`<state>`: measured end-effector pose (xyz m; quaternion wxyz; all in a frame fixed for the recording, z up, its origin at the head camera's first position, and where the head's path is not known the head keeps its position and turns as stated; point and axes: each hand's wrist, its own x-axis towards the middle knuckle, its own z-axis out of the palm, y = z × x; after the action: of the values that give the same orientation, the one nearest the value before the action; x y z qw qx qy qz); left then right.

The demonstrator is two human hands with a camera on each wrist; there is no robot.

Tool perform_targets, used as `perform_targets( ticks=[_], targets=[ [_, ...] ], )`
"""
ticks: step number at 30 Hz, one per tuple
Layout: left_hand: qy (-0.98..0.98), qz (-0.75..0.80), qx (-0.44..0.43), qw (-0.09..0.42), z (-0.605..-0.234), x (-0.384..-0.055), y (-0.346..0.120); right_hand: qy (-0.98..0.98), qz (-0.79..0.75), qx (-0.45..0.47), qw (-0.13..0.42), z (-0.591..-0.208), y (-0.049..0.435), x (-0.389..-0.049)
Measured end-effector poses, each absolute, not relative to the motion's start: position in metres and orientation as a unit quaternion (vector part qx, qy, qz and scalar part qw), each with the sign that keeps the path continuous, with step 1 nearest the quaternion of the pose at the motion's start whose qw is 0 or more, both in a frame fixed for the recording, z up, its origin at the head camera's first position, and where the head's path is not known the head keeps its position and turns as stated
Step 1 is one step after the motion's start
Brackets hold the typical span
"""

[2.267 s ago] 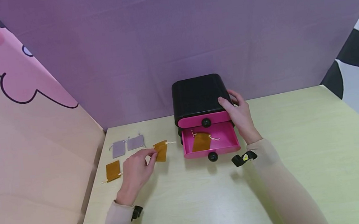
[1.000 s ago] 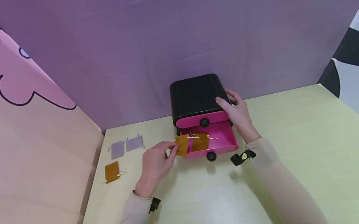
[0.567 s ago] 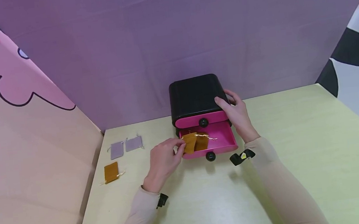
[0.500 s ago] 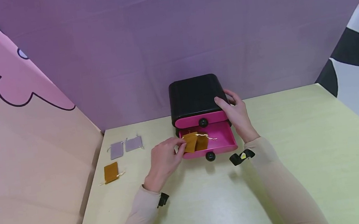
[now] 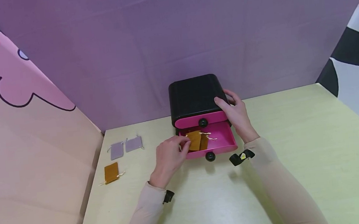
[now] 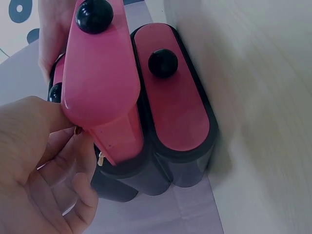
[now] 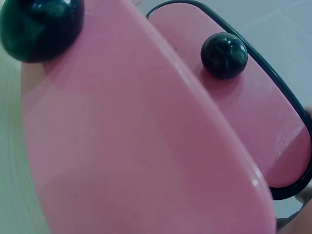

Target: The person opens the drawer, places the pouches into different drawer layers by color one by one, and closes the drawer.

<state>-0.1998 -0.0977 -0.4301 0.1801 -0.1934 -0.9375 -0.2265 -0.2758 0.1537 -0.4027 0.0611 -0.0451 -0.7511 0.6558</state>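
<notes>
In the head view my left hand (image 5: 170, 158) pinches a mustard drawstring pouch (image 5: 194, 140) by its left edge, inside the pulled-out pink drawer (image 5: 223, 136). Partly under it lies another mustard pouch (image 5: 204, 142). My right hand (image 5: 239, 117) grips the right side of the black mini drawer cabinet (image 5: 197, 95), thumb near the top edge. In the left wrist view the left hand (image 6: 29, 156) is at the drawer's side, and the drawer front hides most of the pouch. The drawer front (image 7: 136, 146) fills much of the right wrist view.
Two lilac drawstring pouches (image 5: 116, 150) (image 5: 133, 143) and a mustard pouch (image 5: 111, 172) lie on the pale wooden table (image 5: 299, 143) at left. An upper drawer (image 5: 188, 122) is closed. The left wrist view shows a lower drawer (image 6: 178, 107), also closed. A purple backdrop (image 5: 129, 59) stands behind.
My left hand has carried the mustard pouch from the table on the left, rightward into the drawer, over the other pouch. The right hand keeps its hold on the cabinet.
</notes>
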Motion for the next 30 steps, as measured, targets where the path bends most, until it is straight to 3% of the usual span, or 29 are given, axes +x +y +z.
perform_targets(
  ticks=[30],
  targets=[
    [-0.942, -0.246, -0.169, 0.156, -0.431, -0.212, -0.084, -0.755, 0.651, -0.051, 0.057, -0.402, 0.159, -0.276]
  ],
)
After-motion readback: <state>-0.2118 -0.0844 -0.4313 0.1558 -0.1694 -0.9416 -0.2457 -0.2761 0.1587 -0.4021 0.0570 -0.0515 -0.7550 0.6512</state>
